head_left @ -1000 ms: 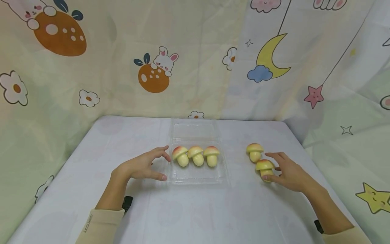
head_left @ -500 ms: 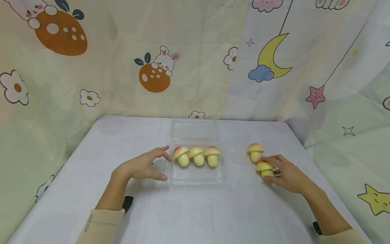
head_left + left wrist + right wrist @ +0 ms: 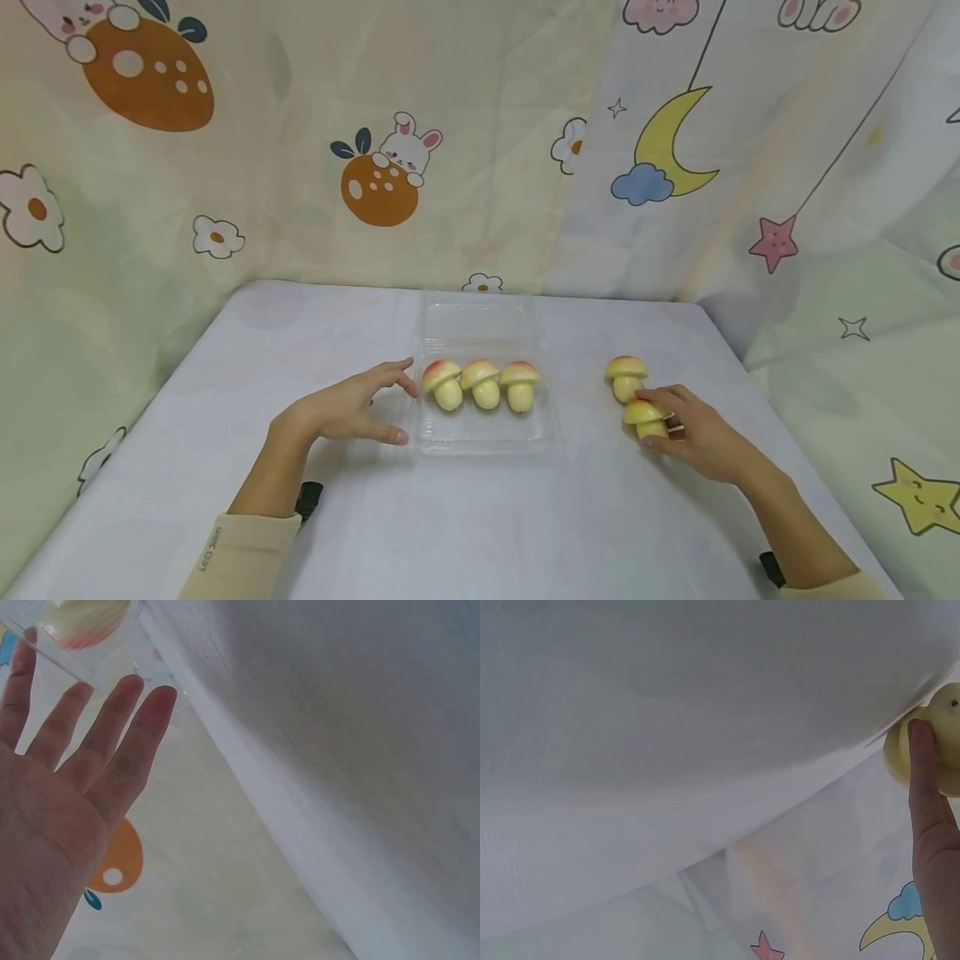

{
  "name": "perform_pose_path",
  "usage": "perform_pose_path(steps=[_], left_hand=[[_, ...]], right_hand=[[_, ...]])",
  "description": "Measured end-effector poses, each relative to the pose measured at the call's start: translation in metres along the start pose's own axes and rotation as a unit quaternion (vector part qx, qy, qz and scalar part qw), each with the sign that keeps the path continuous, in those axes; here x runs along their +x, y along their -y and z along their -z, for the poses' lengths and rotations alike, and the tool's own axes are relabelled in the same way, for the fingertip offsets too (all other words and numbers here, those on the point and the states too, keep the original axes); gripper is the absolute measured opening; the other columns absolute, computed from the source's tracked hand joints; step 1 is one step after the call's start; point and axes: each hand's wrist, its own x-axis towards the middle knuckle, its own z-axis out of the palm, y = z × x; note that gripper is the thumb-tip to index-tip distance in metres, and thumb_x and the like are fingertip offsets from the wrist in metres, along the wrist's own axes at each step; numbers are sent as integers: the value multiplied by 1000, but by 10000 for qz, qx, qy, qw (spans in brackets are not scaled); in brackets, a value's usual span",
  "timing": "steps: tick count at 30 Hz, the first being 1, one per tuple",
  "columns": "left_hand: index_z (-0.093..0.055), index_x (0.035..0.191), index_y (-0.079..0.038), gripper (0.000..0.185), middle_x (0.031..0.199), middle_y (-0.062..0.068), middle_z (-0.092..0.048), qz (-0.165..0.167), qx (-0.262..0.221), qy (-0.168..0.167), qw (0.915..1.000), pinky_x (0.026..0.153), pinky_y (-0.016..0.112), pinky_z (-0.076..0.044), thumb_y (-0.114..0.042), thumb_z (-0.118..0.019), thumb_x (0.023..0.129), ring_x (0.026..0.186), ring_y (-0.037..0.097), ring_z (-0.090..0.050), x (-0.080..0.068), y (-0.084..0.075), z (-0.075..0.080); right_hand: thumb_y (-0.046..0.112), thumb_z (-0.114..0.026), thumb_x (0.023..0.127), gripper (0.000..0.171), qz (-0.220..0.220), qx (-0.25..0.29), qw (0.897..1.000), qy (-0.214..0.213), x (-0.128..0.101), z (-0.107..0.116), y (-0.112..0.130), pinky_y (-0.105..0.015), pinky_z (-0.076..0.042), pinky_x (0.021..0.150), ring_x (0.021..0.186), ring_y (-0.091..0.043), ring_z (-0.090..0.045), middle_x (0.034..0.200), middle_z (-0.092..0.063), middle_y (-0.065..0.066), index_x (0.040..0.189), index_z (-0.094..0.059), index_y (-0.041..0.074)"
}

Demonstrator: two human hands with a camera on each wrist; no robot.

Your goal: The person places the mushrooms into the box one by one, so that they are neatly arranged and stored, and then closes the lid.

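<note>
Head view, held mushroom: the near mushroom toy [image 3: 645, 418] lies right of the middle of the frame, under the fingertips of the right hand [image 3: 701, 437], which curl around its cap and stem.
Head view, second mushroom: the far mushroom toy [image 3: 626, 377] stands just above the held one, very close to it, free of the fingers.
Head view, tray: a clear plastic tray [image 3: 480, 429] sits at the centre with three mushroom toys [image 3: 482, 384] in a row inside it; its open lid lies behind.
Head view, left hand: the left hand [image 3: 345, 408] rests on the white table [image 3: 480, 517] just left of the tray, fingers relaxed and spread, holding nothing (the fingertips almost reach the tray edge).
Head view, hidden parts: the right side of the near mushroom toy is covered by fingers; both forearms are cut off at the lower edge.
Left wrist view, hand: the palm fills the left side, fingers straight, pointing to the upper left.
Left wrist view, tray corner: it appears at the upper left with one mushroom cap [image 3: 82, 619], cut off by the frame.
Right wrist view, mushroom: a yellow rounded part [image 3: 937, 750] shows at the right edge, one finger [image 3: 924, 787] lying against it.
Right wrist view, hard to see: the rest of the hand is out of frame.
</note>
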Motion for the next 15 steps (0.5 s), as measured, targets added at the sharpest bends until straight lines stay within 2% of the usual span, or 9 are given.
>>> perform_pose_path(steps=[8,15], left_hand=[[-60,128,-23,59,171,5,-21,-22,26,-15,10000,116,62,-33,-46,-86,81,154,36,-26,-1,-1,0],[-59,129,-22,61,171,6,-21,-47,64,-6,10000,116,62,-34,-47,-87,80,154,36,-25,0,-1,0]], right_hand=[[14,-81,90,62,265,24,9995,-166,7,-2,8,-28,-61,75,95,-24,-68,125,-55,-14,144,-52,5],[13,-79,91,65,387,308,9984,-259,12,-6,5,-31,-62,79,98,-25,-70,125,-54,-7,149,-49,9]])
